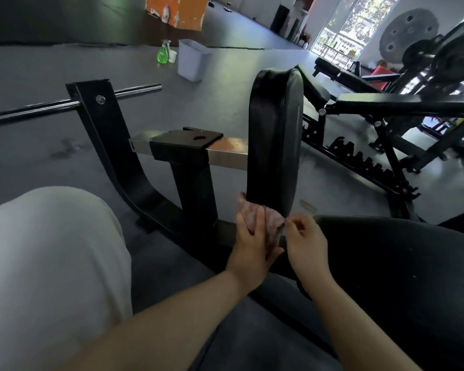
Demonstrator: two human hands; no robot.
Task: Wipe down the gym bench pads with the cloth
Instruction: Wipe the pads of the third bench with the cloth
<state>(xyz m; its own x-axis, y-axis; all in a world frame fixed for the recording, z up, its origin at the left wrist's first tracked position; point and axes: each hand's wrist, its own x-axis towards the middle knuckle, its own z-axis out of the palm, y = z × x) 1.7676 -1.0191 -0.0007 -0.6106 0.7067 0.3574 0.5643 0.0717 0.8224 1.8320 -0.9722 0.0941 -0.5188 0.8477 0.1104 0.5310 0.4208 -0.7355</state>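
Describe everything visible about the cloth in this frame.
The cloth is small, pinkish with a faint pale pattern, soft and crumpled. It sits bunched against the lower end of the upright black pad. The left hand presses it with fairly straight fingers, while the right hand pinches its right edge. Motion blur hides its weave and whether it is damp.

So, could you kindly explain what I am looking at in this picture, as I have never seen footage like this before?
There is no robot: a camera worn on a person's head looks down at their own arms. The left hand presses a pinkish patterned cloth against the bottom of an upright black padded cushion on a black steel gym frame. The right hand pinches the cloth's edge. Behind, on the grey floor, stand a green spray bottle and a pale plastic bin.
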